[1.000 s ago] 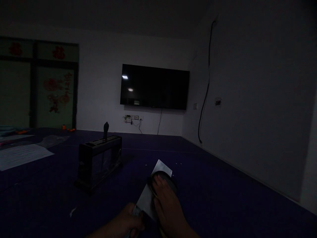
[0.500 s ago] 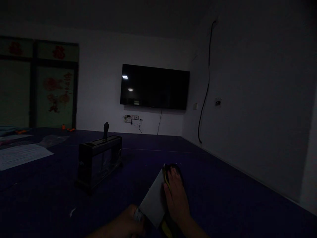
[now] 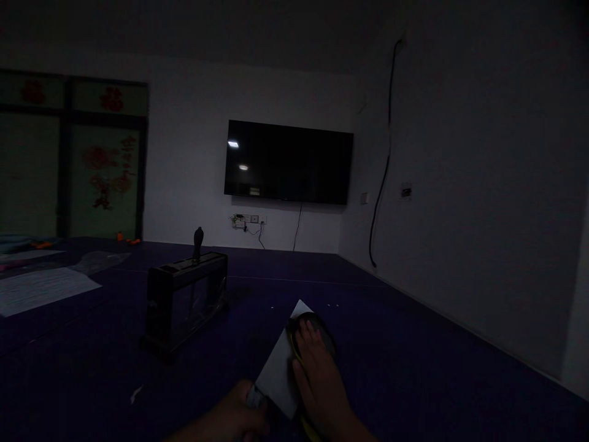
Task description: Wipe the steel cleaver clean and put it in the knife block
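Low in the dim view, my left hand is closed round the handle of a flat grey blade shaped like a cleaver, which points up and away from me. My right hand lies over the blade's right side. Its fingers press a dark round pad with a yellow edge against the blade's far end. The handle is mostly hidden inside my left fist.
A dark block-like stand with one dark handle sticking up sits on the dark blue floor to the left. Pale sheets lie at far left. A black wall television and sockets are ahead; the white wall runs along the right.
My right hand slid the pad up toward the blade's tip, then drew back a little. The blade tilted slightly. My left hand stayed put.
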`<state>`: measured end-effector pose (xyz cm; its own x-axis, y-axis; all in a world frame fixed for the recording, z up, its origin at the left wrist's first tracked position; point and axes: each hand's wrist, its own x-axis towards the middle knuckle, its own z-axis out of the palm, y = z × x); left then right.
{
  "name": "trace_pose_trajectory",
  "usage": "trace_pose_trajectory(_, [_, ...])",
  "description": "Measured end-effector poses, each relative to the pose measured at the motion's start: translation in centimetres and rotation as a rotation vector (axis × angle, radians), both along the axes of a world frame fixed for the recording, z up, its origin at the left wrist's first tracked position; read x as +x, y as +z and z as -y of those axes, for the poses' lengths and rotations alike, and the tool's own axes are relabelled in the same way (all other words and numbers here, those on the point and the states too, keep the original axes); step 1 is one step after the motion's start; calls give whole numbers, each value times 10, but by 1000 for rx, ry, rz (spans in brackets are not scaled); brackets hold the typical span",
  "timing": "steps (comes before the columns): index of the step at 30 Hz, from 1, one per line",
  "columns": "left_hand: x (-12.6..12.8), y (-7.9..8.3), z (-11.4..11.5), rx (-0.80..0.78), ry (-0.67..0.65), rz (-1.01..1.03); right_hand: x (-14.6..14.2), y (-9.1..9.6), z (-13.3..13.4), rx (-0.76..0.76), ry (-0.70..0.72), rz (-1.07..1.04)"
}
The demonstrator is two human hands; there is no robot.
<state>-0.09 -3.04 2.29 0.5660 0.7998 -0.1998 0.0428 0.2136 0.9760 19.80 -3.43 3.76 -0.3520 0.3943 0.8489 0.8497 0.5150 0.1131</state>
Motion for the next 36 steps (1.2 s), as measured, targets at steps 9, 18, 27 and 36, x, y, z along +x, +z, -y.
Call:
trace_pose_trajectory(9, [3,3,2,32,88,-44,-8,25,24,-79,216,277])
trace_pose_trajectory(18, [3,14,7,-5,95,-58,-17,29,25,-11,409,378])
trace_pose_trajectory(27, [9,7,3,-9,127,-88,-15,34,29,-54,329,396])
trace_pose_trajectory(36, [9,6,4,57,65,-18,-12,30,29,-131,233,354])
